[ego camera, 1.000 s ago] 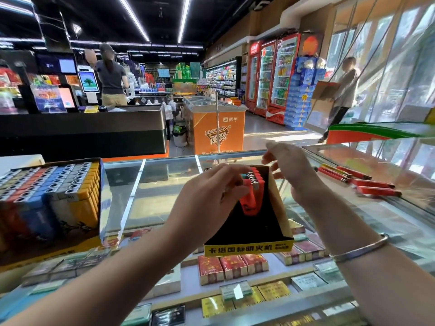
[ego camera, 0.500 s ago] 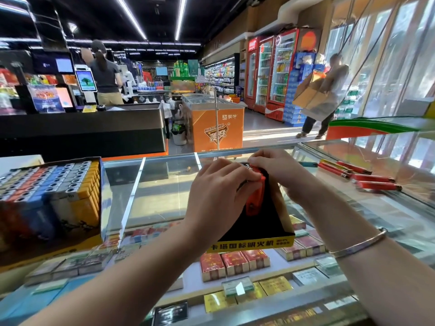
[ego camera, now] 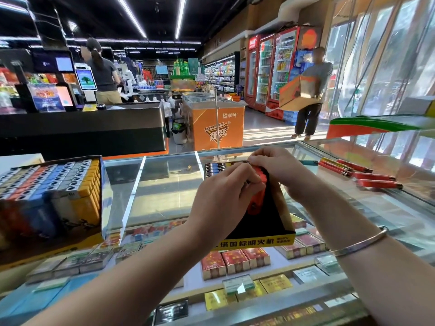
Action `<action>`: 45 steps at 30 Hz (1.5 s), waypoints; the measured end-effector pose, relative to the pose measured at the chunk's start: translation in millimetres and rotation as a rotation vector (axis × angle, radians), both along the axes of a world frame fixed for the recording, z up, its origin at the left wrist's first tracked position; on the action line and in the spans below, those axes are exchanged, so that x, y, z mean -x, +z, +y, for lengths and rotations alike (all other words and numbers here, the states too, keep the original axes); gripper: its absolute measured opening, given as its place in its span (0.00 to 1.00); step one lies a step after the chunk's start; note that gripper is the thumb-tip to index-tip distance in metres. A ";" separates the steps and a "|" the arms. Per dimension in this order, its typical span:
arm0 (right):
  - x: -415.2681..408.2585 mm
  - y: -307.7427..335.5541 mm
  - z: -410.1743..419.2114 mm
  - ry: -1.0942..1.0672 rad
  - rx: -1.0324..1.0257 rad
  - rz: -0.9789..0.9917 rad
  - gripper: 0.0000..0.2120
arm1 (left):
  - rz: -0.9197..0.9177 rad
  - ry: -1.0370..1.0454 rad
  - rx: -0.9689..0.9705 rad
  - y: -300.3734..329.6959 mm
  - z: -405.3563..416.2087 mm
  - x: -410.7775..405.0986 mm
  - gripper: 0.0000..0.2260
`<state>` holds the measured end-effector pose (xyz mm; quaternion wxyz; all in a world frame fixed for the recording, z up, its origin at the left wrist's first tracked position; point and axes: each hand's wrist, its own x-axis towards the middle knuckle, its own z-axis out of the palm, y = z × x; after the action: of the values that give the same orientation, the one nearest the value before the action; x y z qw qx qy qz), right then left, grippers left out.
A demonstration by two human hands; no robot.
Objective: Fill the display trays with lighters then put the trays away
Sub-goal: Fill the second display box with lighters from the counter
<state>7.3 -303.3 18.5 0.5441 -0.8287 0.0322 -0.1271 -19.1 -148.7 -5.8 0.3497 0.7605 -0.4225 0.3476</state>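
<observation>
1. While it sits near the glass counter's (ego camera: pixel 164 191) middle, the black display tray (ego camera: pixel 270 217) holds a far row of lighters and several orange lighters (ego camera: pixel 257 191).
2. At the counter's left edge, a full tray (ego camera: pixel 49 191) stands packed with lighters.
3. My left hand (ego camera: pixel 223 196) and right hand (ego camera: pixel 277 168) both pinch the orange lighters.

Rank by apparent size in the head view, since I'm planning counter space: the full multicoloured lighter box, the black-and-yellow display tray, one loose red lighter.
1. Full multicoloured lighter box, though it sits nearer the camera's edge.
2. Black-and-yellow display tray.
3. Loose red lighter.
</observation>
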 end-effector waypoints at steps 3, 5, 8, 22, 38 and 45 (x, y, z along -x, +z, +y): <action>-0.2 -0.8 -0.6 0.000 -0.001 -0.001 0.07 | 0.004 0.000 -0.001 1.4 0.9 1.8 0.07; -0.2 -0.9 -0.7 -0.002 0.001 -0.006 0.07 | 0.011 0.003 0.001 2.3 1.1 2.1 0.07; 0.7 -0.6 -0.4 -0.002 0.009 -0.016 0.06 | 0.041 0.007 0.013 3.0 0.9 2.6 0.07; 0.7 -0.2 -0.8 -0.004 0.031 -0.007 0.07 | 0.039 0.021 -0.026 2.9 0.4 4.0 0.07; -0.4 -1.4 0.4 0.015 0.027 -0.035 0.06 | -0.196 0.113 -0.322 -0.3 1.7 -4.0 0.10; -0.5 -1.9 -0.6 0.009 0.050 -0.028 0.07 | -0.105 0.157 -0.360 0.3 13.3 -9.0 0.16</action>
<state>7.8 -303.9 16.5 0.5243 -0.8402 0.0178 -0.1372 -10.1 -135.4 -5.5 0.1572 0.8221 -0.4350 0.3320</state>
